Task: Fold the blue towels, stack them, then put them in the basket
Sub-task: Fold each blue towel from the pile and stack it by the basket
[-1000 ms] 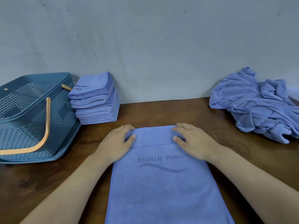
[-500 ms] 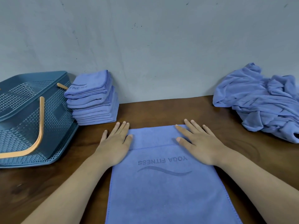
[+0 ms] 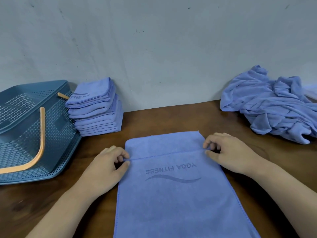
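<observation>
Reading upside down, "YOGA FITNESS" over a wave mark is printed on the blue towel (image 3: 171, 200) lying flat mid-surface. The folded stack (image 3: 96, 110) shows "TNESS" on top, probably the same print. The left hand (image 3: 106, 167) and right hand (image 3: 228, 152), fingers curled, each pinch the upper layer's hem at the towel's side edges. Brown surface (image 3: 171, 117) shows between the stack, beside the basket (image 3: 56, 134) at left, and the crumpled pile (image 3: 274, 109) at right, under a grey wall (image 3: 154, 48).

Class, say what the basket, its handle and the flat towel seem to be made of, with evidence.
Basket: probably moulded plastic, matt, with perforated walls. Handle: smooth orange strip, likely plastic, possibly wood. Flat towel: seemingly microfibre, matt nap, stitched hem.
</observation>
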